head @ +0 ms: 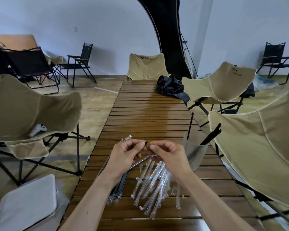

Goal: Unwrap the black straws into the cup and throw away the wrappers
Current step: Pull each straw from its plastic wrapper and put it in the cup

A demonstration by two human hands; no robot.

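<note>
On the near left of the slatted table point(150, 104), wrapped black straws point(119, 185) are bundled under the left forearm. One wrapped straw point(140, 161) is pinched between the curled fingers of the left hand point(126, 154) and the right hand point(167, 153), its black tip exposed between them. Empty clear wrappers point(154, 184) are scattered nearer. Far right, unwrapped straws point(210, 135) are held in the translucent cup point(194, 150).
</note>
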